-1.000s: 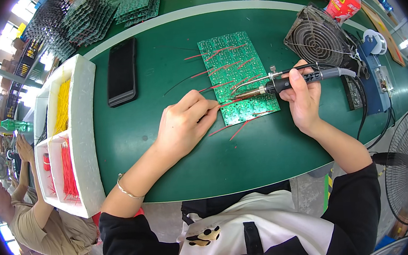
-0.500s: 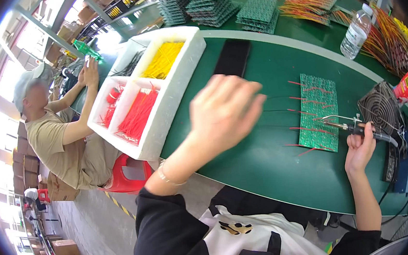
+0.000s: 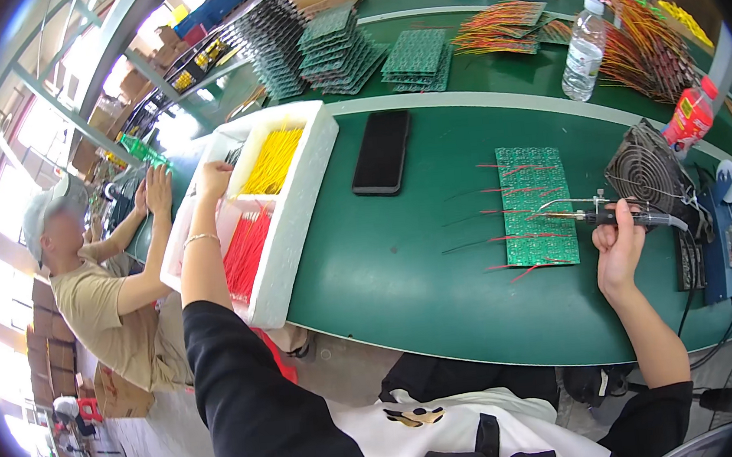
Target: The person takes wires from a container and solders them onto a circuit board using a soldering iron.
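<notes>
My left hand (image 3: 215, 179) reaches into the black-wire compartment of a white foam box (image 3: 305, 181). Its fingers are drawn together at the black wires (image 3: 234, 155); what they pinch is too small to make out. Cut yellow wires (image 3: 273, 161) and red wires (image 3: 249, 252) fill neighbouring compartments. My right hand (image 3: 620, 245) is closed round a soldering iron (image 3: 604, 215) with a curved metal guide tube. The iron's tip is over a green circuit board panel (image 3: 542, 252), which lies flat with red and black wires sticking out from its left side.
A black phone (image 3: 381, 153) lies between box and panel. A fan (image 3: 644, 169), a red bottle (image 3: 690, 116) and a blue soldering station (image 3: 718, 254) stand at right. Behind are a water bottle (image 3: 584, 53), stacked boards (image 3: 338, 52) and wired boards (image 3: 501, 27). A co-worker (image 3: 110, 286) sits left.
My left hand has swung left from above the table into the foam box. My right hand still holds the iron over the panel. The view has shifted, and black wires now show more plainly beside the panel.
</notes>
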Demonstrator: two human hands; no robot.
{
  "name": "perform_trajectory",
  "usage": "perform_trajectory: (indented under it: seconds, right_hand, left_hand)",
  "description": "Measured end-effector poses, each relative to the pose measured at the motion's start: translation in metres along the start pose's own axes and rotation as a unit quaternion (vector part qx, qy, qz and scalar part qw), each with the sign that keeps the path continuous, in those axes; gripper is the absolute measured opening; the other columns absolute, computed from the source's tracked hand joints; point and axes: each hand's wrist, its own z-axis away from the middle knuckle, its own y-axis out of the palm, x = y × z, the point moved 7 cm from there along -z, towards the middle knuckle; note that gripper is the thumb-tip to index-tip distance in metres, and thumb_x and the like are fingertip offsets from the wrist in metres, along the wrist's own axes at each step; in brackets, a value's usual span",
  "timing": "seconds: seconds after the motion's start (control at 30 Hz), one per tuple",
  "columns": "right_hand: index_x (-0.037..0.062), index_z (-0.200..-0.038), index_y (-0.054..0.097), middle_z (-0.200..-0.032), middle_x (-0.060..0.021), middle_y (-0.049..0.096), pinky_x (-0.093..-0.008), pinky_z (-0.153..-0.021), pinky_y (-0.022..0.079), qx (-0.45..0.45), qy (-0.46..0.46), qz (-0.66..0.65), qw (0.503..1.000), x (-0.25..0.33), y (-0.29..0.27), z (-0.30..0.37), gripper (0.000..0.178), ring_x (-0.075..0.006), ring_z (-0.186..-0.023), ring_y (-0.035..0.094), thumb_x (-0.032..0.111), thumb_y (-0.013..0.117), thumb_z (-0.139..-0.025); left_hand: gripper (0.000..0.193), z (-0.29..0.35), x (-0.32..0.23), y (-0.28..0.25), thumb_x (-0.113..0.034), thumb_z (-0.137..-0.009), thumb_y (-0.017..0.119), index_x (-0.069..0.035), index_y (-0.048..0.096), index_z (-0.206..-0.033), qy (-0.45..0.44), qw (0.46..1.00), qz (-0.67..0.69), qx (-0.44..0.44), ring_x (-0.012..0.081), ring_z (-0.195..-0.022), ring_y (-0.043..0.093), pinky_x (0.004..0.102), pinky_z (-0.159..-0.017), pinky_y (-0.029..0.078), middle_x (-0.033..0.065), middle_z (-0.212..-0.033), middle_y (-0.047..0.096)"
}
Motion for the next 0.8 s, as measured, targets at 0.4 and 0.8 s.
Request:
perform_trajectory:
  seconds: [0.4, 0.8]
  right_hand:
    - [0.0074, -0.081, 0.047, -0.051, 0.0057, 0.029, -0.0208, -0.04, 0.019, -0.01, 0.033, -0.015, 0.999, 0.001, -0.003, 0.004, 0.021, -0.0029, -0.043, 0.024, 0.025, 0.045, -0.092]
    - [0.0061, -0.08, 0.048, -0.051, 0.0051, 0.032, -0.0213, -0.039, 0.019, 0.042, 0.025, -0.063, 0.997, 0.003, -0.004, 0.007, 0.02, -0.0032, -0.04, 0.025, 0.024, 0.049, -0.09]
  left_hand:
    - [0.027, 0.006, 0.013, -0.041, -0.033, -0.072, 0.065, -0.008, 0.07, -0.08, -0.069, 0.995, 0.044, -0.059, 0.0189, -0.06, 0.062, 0.0313, -0.061, 0.047, 0.0092, -0.062, 0.063]
    - [0.028, 0.133, -0.217, -0.102, -0.012, -0.088, 0.035, -0.001, 0.051, -0.108, 0.216, 0.964, 0.147, -0.041, 0.0206, -0.073, 0.063, 0.0318, -0.07, 0.046, 0.0104, -0.074, 0.064]
